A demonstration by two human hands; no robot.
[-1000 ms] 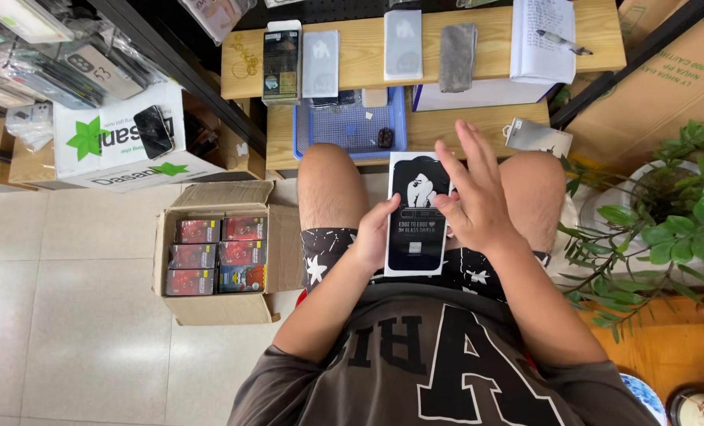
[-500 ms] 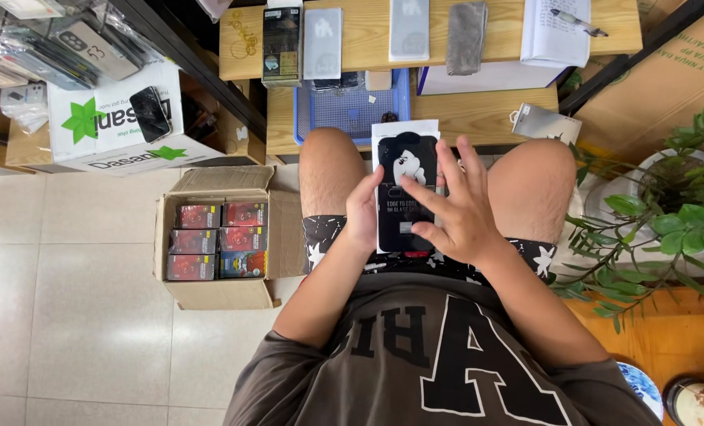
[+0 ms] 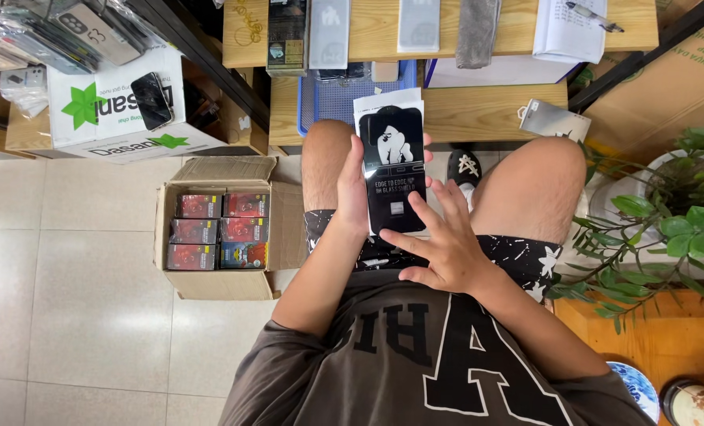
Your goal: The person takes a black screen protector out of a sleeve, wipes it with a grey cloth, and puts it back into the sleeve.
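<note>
I am seated and look down at my lap. My left hand (image 3: 353, 189) grips the left edge of a flat black screen-protector packet (image 3: 394, 170) with a white backing sheet showing behind its top. The packet is held upright above my knees. My right hand (image 3: 438, 248) is spread open just below and to the right of the packet, its fingertips touching the packet's lower right part.
An open cardboard box (image 3: 222, 284) with several red small boxes stands on the tiled floor at my left. A wooden shelf (image 3: 446, 110) in front carries a blue mesh tray (image 3: 328, 99) and more flat packets. A white carton (image 3: 115, 102) sits far left, a potted plant (image 3: 667, 221) at right.
The packet has risen and moved away from my body toward the shelf. My right hand has slid down from covering its face to its lower edge.
</note>
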